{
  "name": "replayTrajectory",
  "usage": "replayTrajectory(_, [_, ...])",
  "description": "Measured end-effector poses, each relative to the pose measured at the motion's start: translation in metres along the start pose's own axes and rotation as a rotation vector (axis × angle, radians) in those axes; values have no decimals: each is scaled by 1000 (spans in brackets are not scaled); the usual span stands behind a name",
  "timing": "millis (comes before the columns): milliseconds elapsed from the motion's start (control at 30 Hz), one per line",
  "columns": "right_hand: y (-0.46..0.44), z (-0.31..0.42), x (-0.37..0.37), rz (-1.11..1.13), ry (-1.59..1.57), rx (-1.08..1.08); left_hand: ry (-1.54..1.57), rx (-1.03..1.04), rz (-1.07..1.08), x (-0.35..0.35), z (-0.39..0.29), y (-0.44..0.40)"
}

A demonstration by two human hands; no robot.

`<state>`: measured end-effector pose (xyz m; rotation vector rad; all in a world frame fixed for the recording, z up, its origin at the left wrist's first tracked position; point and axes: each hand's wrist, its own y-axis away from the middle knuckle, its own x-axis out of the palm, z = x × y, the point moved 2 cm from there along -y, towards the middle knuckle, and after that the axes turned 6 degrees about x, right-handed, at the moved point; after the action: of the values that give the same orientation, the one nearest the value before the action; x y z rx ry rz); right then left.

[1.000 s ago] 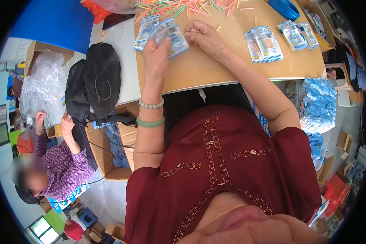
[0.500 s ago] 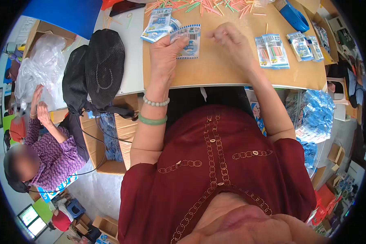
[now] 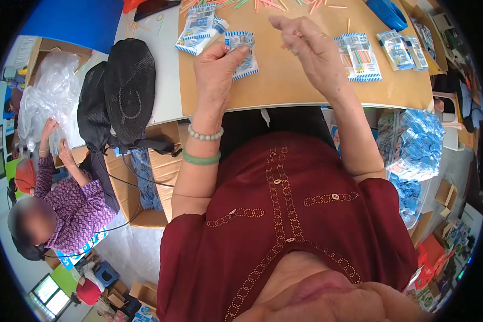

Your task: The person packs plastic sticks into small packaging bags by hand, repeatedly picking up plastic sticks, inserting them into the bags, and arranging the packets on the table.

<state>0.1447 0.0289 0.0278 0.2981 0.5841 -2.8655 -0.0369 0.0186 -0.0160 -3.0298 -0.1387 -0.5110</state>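
Observation:
My left hand (image 3: 216, 70), with a bead bracelet and a green bangle on its wrist, pinches a blue and white packet (image 3: 243, 56) over the table. Just behind it lie other blue and white packets (image 3: 197, 28). My right hand (image 3: 315, 56) is raised to the right of the held packet, apart from it. Its fingers are curled around small pinkish pieces, too little shown to name. Packets with coloured sticks inside (image 3: 358, 58) lie right of that hand. Loose coloured sticks (image 3: 268, 4) are strewn along the far edge of the view.
Further right on the table (image 3: 284, 95) are two more packets (image 3: 396, 49) and a blue ring-shaped object (image 3: 387, 13). Black bags (image 3: 129, 91) stand at the left. A co-worker (image 3: 72, 204) handles clear plastic (image 3: 48, 99). An open carton (image 3: 145, 185) stands below.
The held packet has come away from the packets behind it and turned upright. My right hand has moved right, away from it, and risen slightly. The view has shifted.

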Motion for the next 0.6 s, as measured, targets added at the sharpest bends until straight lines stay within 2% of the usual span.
replayTrajectory(67, [3,5,5,48,143,-53,-3,-12,14,4,2,2])
replayTrajectory(167, [4,8,13,71,242,-44,-403,190,115,7,8,5])
replayTrajectory(267, [5,2,19,96,287,17,-259,157,132,28,-1,16])
replayTrajectory(333, [6,-5,22,4,306,-113,-190,139,132,27,0,19])
replayTrajectory(367, [7,-5,22,-43,317,-177,-299,190,156,23,4,18])
replayTrajectory(433, [10,-8,20,-30,311,-140,-516,291,209,18,8,18])
replayTrajectory(467, [12,-8,19,-19,307,-105,-515,289,211,14,9,18])
replayTrajectory(533, [12,-8,14,-8,303,-70,-341,95,157,5,7,18])
replayTrajectory(567, [9,-9,7,-34,199,-39,-255,-1,129,2,7,18])
replayTrajectory(600, [5,-9,1,-60,94,-7,-254,-1,128,1,5,19])
